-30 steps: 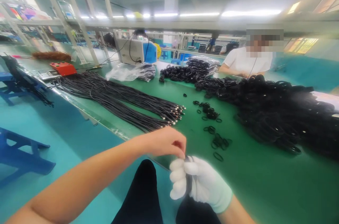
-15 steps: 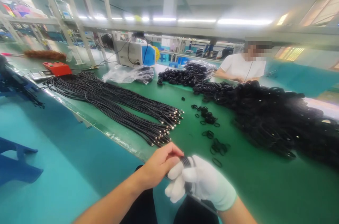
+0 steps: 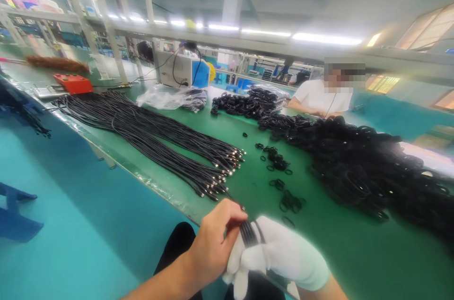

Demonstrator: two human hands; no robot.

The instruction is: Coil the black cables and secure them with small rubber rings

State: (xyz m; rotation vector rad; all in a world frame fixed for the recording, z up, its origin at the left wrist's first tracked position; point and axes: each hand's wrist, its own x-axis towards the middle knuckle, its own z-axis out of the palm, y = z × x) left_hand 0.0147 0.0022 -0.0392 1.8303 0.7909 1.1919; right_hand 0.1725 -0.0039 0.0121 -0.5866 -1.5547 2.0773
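Observation:
My right hand (image 3: 280,252), in a white glove, is wrapped round a coiled black cable (image 3: 249,234) near the table's front edge. Bare-skinned, my left hand (image 3: 216,231) touches the coil's left side with thumb and fingers pinched; a short cable end shows just above its fingertips. A thin black band lies over the gloved fingers. Beyond my hands, long straight black cables (image 3: 142,134) lie in two bunches on the green table (image 3: 244,186), their metal plugs toward me. Small black rings (image 3: 276,160) are scattered right of the plugs.
A large heap of black coils (image 3: 354,167) covers the right side. Behind are a plastic bag (image 3: 159,97), a white and blue machine (image 3: 184,71) and a red box (image 3: 73,83). A person in a white shirt (image 3: 315,94) sits across the table. A blue stool (image 3: 17,215) stands at left.
The view has shifted slightly. Both hands are a little lower in view, still together at the coil, and a cable end now shows above my left fingertips.

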